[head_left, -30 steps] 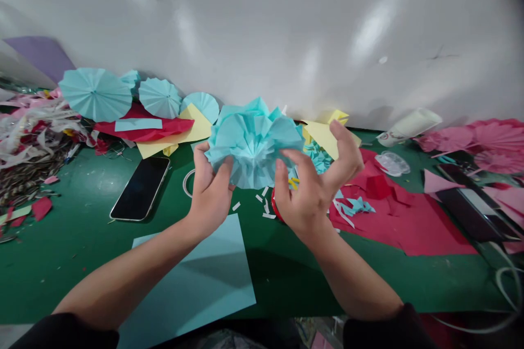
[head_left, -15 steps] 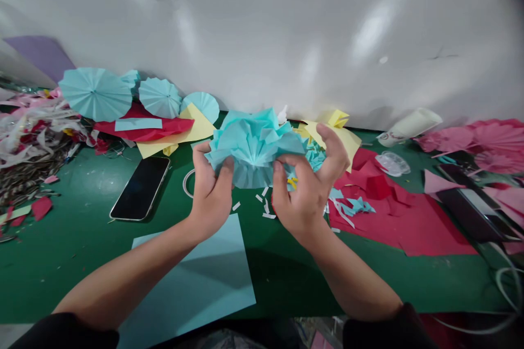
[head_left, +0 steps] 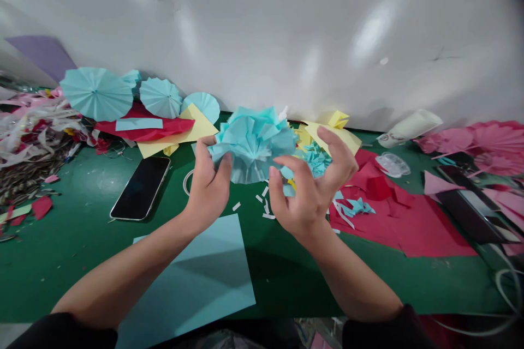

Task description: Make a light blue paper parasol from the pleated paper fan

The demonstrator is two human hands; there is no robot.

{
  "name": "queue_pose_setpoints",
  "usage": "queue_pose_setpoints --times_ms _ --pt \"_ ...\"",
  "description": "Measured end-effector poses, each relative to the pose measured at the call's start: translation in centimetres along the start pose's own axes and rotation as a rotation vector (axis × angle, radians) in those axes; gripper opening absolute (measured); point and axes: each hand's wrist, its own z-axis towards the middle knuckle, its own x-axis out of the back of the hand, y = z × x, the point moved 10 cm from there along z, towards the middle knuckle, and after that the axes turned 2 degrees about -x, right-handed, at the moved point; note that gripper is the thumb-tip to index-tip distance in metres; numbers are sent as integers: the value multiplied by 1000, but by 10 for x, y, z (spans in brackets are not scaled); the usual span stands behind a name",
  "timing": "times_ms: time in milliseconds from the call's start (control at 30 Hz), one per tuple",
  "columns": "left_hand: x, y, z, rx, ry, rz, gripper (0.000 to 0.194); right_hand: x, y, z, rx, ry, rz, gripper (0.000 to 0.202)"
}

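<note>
A light-blue pleated paper flower is held up above the table at the centre. My left hand pinches its left edge between thumb and fingers. At its lower right, my right hand has thumb and index finger apart, with the other fingers raised; the fingertips are close to the paper but not gripping it. Beneath my forearms a flat light-blue sheet lies on the green table. White paper scraps are scattered under the flower.
A phone lies to the left. Blue paper rosettes lean against the grey wall. Red paper with blue scraps, a white roll and pink fans are on the right. A heap of ribbons and wires is at far left.
My right thumb and index finger have let go of the flower's right edge and spread apart. The flower's right side has drawn in; my left hand still grips it.
</note>
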Motion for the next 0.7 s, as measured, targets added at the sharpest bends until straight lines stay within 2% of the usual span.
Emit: queue_pose_setpoints --times_ms 100,200,400,567,633,700 --pt "-4 9 -1 -28 -74 135 14 -4 -8 -2 73 -28 -44 16" --pt "-4 17 -2 -59 -91 224 19 -7 -11 -3 96 -30 -58 10" --pt "-7 15 -1 1 -122 97 22 -9 -5 -1 82 -34 -29 4" --pt "-7 10 4 23 -114 -26 19 -16 3 1 55 -110 36 2" --pt "-5 9 6 19 -118 43 14 -19 4 1 48 -138 71 1" --pt "-4 13 9 -33 -124 203 8 -20 6 1 39 -152 117 1"
